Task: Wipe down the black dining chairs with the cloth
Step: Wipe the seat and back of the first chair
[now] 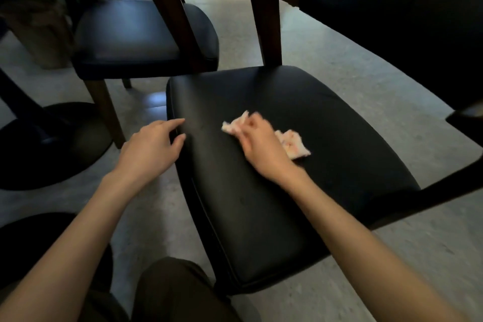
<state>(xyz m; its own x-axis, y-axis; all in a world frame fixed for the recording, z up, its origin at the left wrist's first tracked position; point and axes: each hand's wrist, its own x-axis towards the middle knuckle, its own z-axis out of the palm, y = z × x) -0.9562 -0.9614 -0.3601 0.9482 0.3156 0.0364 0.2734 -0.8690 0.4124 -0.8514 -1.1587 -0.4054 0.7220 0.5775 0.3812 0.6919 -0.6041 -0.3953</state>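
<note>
The right hand's (257, 142) fingers clutched the pale cloth (295, 145) at the middle of the near black chair seat (261, 204). The left hand (151, 145) was at that seat's left edge, fingers relaxed, holding nothing.

Black chair seat (261, 191), pale pink-and-white cloth (292, 144), dark brown chair legs (269, 26), grey floor (392, 282)

Pale grey speckled floor (326, 65), dimly lit. Round flat black pedestal base (52, 144) sits on it at left. Brown textured basket-like object (39, 34) stands farther back, blurred.
</note>
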